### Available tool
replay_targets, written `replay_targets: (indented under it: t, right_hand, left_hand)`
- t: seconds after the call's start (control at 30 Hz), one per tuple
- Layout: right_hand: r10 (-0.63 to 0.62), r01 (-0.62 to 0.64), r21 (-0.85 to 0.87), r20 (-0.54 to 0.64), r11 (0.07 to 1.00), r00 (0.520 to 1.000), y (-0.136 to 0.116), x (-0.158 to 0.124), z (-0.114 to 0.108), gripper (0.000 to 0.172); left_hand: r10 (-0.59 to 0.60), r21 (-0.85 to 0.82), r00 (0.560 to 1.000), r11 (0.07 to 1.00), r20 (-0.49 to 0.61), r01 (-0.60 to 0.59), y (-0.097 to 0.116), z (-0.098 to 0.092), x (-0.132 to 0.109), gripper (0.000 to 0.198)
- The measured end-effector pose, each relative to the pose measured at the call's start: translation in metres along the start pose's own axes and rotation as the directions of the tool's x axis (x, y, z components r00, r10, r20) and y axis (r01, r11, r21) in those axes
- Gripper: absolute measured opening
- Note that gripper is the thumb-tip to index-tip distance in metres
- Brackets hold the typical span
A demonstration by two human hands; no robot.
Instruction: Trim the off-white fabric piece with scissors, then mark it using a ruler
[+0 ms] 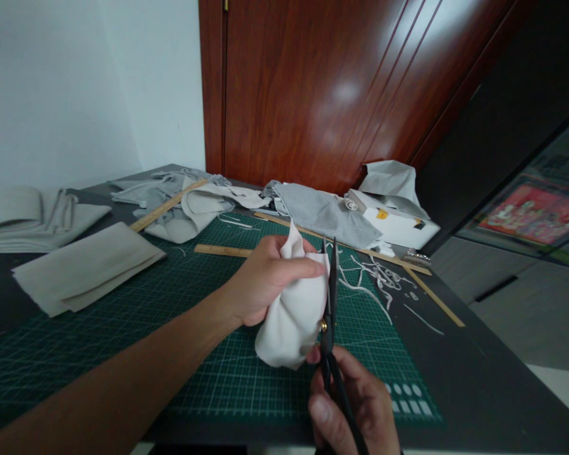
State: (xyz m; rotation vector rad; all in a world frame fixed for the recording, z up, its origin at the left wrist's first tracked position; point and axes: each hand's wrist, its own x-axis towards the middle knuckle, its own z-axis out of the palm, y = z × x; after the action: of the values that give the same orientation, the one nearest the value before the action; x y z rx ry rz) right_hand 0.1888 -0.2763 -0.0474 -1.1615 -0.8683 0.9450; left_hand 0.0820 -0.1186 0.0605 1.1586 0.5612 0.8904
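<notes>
My left hand (270,275) grips a folded piece of off-white fabric (296,322), with the thumb pressed across its upper part. The cloth is held up over a green cutting mat (208,303). In my right hand (355,398) are black-handled scissors (329,316) with a brass-coloured pivot. Their blades point upward, slightly apart, along the right edge of the fabric. Whether that edge lies between the blades I cannot tell. Part of my left fingers is hidden behind the cloth.
Folded beige fabric (90,265) lies left, beside a larger folded stack (28,221). Grey cloth (322,212), a white box (393,221) and wooden rulers (222,250) lie toward the back. Loose white cords (384,278) are scattered right. A brown wooden door (313,95) stands behind.
</notes>
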Motion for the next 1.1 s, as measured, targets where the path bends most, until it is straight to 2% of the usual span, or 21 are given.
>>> replay_targets:
  t: [0.73, 1.1]
  right_hand:
    - [-0.009, 0.008, -0.074, -0.022, 0.997, 1.000, 0.0049, 0.0005, -0.0032, 0.053]
    - [-0.010, 0.008, -0.049, -0.038, 0.999, 0.999, 0.0052, -0.0003, -0.0014, 0.049]
  left_hand:
    - [0.011, -0.006, 1.000, 1.000, 0.007, -0.011, -0.0006, 0.0003, -0.0001, 0.028]
    - [0.007, -0.004, 1.000, 1.000, 0.010, -0.007, -0.0002, -0.0009, 0.0004, 0.029]
